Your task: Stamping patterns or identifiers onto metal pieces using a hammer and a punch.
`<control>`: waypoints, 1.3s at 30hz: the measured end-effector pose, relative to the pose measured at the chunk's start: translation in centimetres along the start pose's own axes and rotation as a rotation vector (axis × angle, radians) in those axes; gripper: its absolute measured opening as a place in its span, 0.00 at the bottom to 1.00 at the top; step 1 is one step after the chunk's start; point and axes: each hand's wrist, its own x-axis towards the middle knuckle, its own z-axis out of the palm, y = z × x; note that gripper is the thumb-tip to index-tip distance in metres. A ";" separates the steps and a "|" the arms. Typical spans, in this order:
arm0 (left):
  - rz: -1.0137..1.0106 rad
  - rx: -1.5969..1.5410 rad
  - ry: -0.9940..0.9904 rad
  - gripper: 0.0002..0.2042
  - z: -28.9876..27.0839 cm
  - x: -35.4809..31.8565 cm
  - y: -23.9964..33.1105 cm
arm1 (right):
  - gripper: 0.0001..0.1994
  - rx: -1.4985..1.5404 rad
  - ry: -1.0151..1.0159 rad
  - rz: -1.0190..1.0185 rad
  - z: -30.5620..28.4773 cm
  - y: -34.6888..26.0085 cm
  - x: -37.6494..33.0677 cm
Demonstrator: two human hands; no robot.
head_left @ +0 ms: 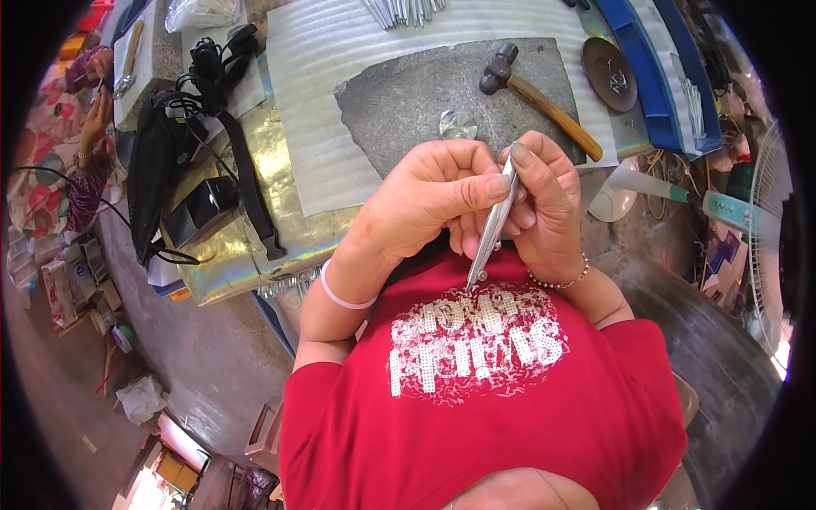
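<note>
Nearer than the stone slab (395,98), our left hand (438,194) and right hand (548,191) pinch a silver metal tool (490,231); we do best holding it steady, with light, even pressure

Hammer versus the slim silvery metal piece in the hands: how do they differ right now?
The hammer rests on the grey stone slab; the slim metal piece is held between left hand and right hand. The hammer pairs a dark head with a brown wooden handle; the slim metal piece looks silvery throughout. Both are elongated.
</note>
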 end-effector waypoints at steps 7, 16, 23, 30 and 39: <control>0.014 -0.023 0.029 0.11 -0.5 0.5 -0.2 | 0.10 0.005 -0.013 0.026 0.0 -0.4 0.7; 0.030 -0.049 -0.010 0.10 -0.5 1.0 0.1 | 0.09 0.005 -0.007 -0.033 0.2 -0.4 0.9; -0.050 -0.010 -0.045 0.10 0.1 1.1 1.9 | 0.08 -0.057 0.020 -0.144 0.2 -0.3 0.6; -0.071 0.027 -0.069 0.10 -0.1 1.4 1.9 | 0.08 -0.053 0.025 -0.153 0.2 -0.2 0.5; -0.070 -0.008 -0.066 0.11 -0.2 1.4 2.1 | 0.07 -0.038 0.031 -0.140 0.3 -0.3 0.8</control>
